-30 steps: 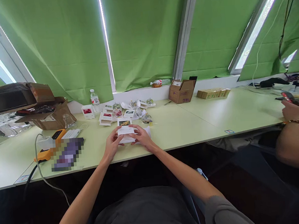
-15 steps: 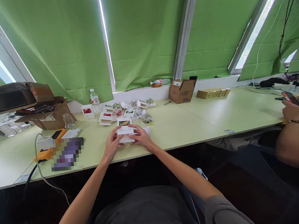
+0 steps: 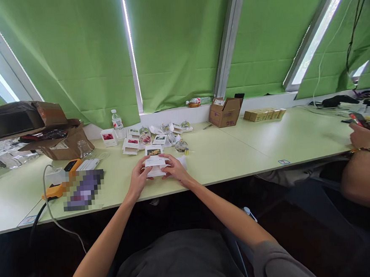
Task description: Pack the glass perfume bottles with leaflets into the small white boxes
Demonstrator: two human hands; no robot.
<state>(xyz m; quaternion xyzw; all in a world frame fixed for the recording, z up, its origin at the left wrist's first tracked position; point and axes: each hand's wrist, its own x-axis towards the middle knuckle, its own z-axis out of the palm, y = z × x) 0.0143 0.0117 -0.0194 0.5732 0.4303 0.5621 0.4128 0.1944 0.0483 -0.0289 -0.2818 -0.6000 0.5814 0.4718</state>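
Observation:
A small white cardboard box with printed text is held between my two hands at the table's front edge. My left hand grips its left side, fingers at the top and thumb lower down. On the right side my right hand grips it the same way. Just behind the box stands a panel with a yellow flower picture; whether it belongs to the same box I cannot tell. White paper shows beside my right hand. A clear glass ball and a small gold cap lie behind it.
Several small white picture boxes and glass pieces lie behind my hands. A water bottle stands at the back. Cartons and a yellow device are on the left, a brown carton at the back right. Another person's hand holds a phone.
My hands and the white box stay almost in place, with only a slight shift of the right fingers. At far right the other person's hand has moved a little by the phone.

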